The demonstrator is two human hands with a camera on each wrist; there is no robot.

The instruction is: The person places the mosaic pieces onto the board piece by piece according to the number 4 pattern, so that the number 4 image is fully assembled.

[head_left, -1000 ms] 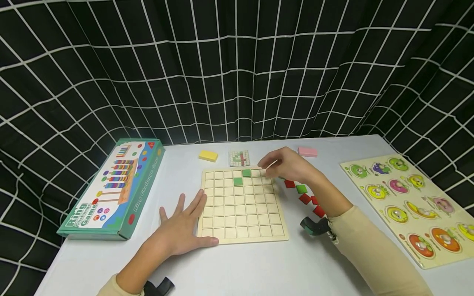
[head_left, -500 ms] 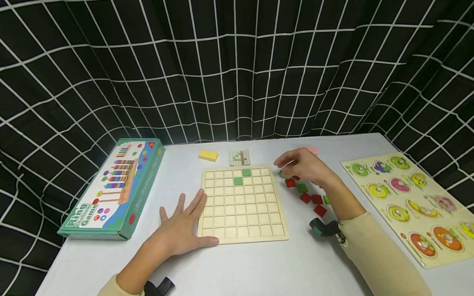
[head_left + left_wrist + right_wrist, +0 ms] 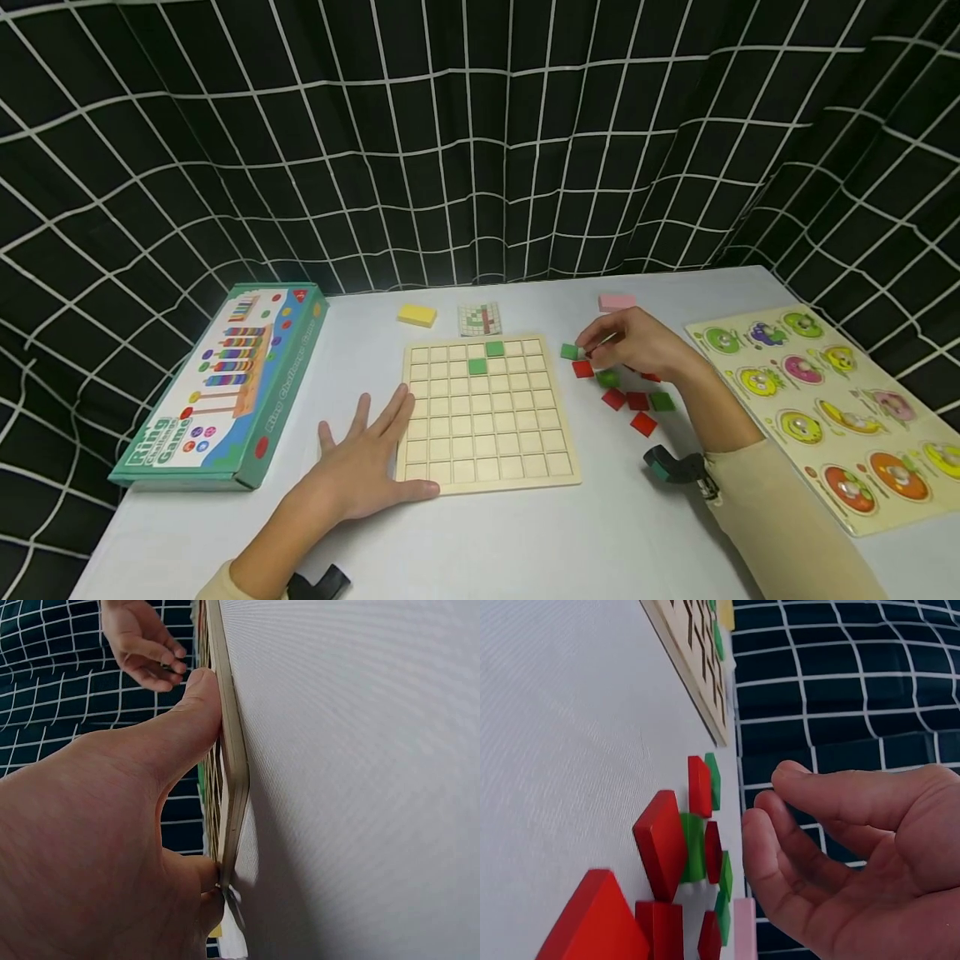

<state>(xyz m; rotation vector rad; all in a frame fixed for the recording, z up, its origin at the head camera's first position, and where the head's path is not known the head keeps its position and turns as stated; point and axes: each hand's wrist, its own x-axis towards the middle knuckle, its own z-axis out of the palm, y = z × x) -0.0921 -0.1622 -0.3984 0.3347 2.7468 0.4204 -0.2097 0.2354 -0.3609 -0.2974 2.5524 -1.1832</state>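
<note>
A wooden grid board (image 3: pixel 487 427) lies in the middle of the white table. Two green square tiles (image 3: pixel 477 367) sit in cells near its far edge. My left hand (image 3: pixel 360 467) rests spread at the board's left side, its thumb on the near edge and its fingertips along the left edge. To the right of the board, my right hand (image 3: pixel 637 343) hovers low over loose red tiles (image 3: pixel 643 424) and green tiles (image 3: pixel 662 402). In the right wrist view that hand (image 3: pixel 840 847) has bent fingers, with a gap between thumb and index finger and nothing held there.
Behind the board lie a small patterned card (image 3: pixel 480 319), a yellow block (image 3: pixel 417 315) and a pink block (image 3: pixel 617 302). A green-edged game box (image 3: pixel 225 383) stands at the left. A fruit puzzle board (image 3: pixel 817 400) lies at the right. A black gridded curtain (image 3: pixel 480 150) surrounds the table.
My right hand has moved right, from over the board's far right corner to above the loose tiles, uncovering more of them. My left hand stays at the board's edge.
</note>
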